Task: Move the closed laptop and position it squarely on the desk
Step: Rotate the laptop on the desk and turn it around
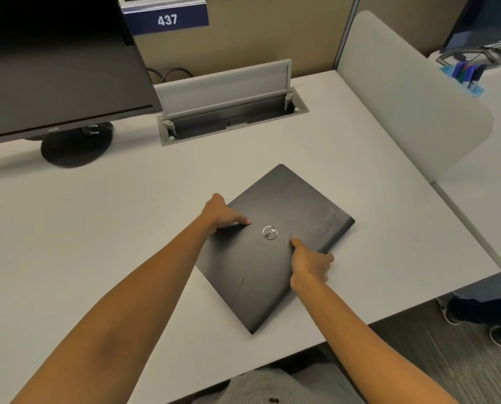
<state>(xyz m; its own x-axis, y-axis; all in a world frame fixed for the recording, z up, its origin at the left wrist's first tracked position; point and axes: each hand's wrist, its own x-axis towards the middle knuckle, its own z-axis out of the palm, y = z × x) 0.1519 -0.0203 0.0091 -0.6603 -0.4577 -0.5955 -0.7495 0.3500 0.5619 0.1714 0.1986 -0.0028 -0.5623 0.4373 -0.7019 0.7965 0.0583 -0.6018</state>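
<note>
A closed black laptop [287, 217] with a round silver logo lies flat on the white desk [127, 217], turned about 45 degrees to the desk's edges. My left hand [220, 212] grips its left long edge, thumb on the lid and fingers under the edge. Across from it, my right hand [309, 265] grips the right long edge the same way, its thumb pointing toward the logo. One corner of the laptop reaches close to the desk's front edge.
A black monitor [60, 68] on a round base [76, 147] stands at the back left. An open cable hatch [229, 112] sits at the back middle. A white divider panel [412, 94] borders the right side. Someone's shoes [453, 312] are on the floor at right.
</note>
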